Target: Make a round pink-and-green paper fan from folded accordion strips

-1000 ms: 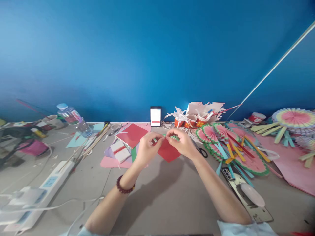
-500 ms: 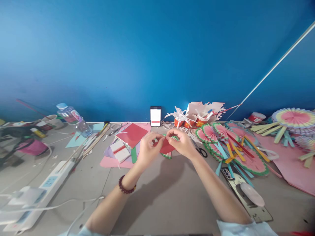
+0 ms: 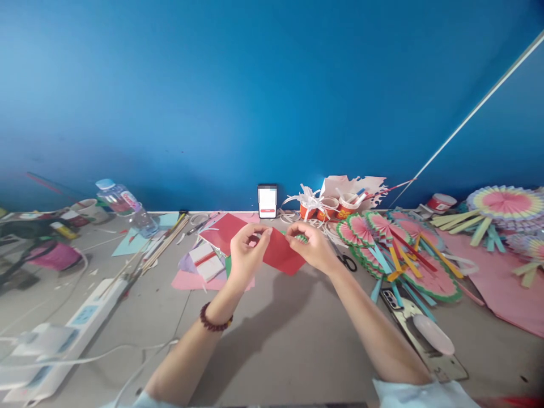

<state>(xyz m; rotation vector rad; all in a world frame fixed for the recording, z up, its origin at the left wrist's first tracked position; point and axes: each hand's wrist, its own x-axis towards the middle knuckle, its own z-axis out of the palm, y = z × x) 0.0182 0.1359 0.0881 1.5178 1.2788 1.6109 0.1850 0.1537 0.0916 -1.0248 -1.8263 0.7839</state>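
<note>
A sheet of red paper [image 3: 283, 254] hangs between my two hands, raised above the grey table. My left hand [image 3: 247, 252] pinches its upper left edge between thumb and forefinger. With thumb and fingertips, my right hand [image 3: 313, 247] grips the upper right edge. Behind the held sheet, a green-edged pleated paper piece [image 3: 301, 238] shows only in part. Just left of my left hand lies another red sheet [image 3: 223, 229], on top of pink and lilac papers. Beside it rests a white packet with a red band [image 3: 207, 262].
Black-handled scissors [image 3: 347, 262] lie right of my right hand. Several pleated watermelon-coloured paper fans [image 3: 433, 275] and a phone [image 3: 446, 362] are farther right. A lit phone [image 3: 267, 201] leans on the blue wall. Left are a water bottle [image 3: 127, 204], thin sticks [image 3: 164, 246] and a power strip [image 3: 80, 323].
My left hand has moved left, away from my right hand. The red paper between them is now spread wider and shows far more of its surface.
</note>
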